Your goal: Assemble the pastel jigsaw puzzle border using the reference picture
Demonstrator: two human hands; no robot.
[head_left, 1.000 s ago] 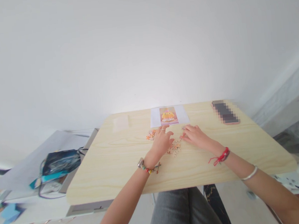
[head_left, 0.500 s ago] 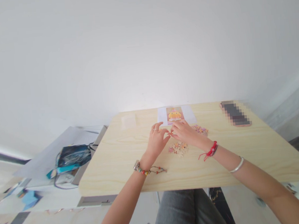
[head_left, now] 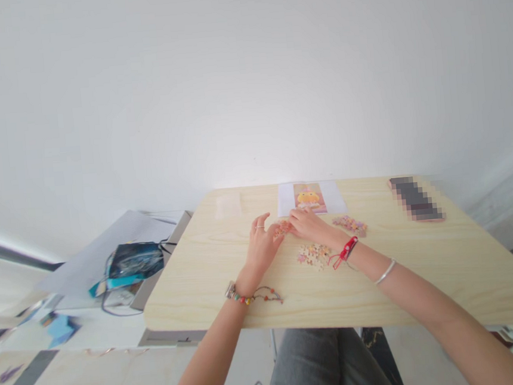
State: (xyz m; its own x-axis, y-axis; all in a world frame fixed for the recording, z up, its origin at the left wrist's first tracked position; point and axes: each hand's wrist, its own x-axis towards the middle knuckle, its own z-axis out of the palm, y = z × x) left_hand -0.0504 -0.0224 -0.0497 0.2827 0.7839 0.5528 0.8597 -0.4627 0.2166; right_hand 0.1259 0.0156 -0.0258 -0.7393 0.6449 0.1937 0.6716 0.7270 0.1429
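Both hands have shifted toward the table's (head_left: 211, 292) far edge since a second ago, meeting below the reference picture (head_left: 308, 198); left hand (head_left: 261, 243) and right hand (head_left: 308, 224) pinch a small puzzle cluster (head_left: 283, 228) between fingertips; loose pieces (head_left: 313, 254) lie mid-table

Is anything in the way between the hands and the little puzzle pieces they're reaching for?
Nothing visible is. The left hand and right hand already meet at the orange puzzle pieces on the table; whether the fingers grip them is too small to tell.
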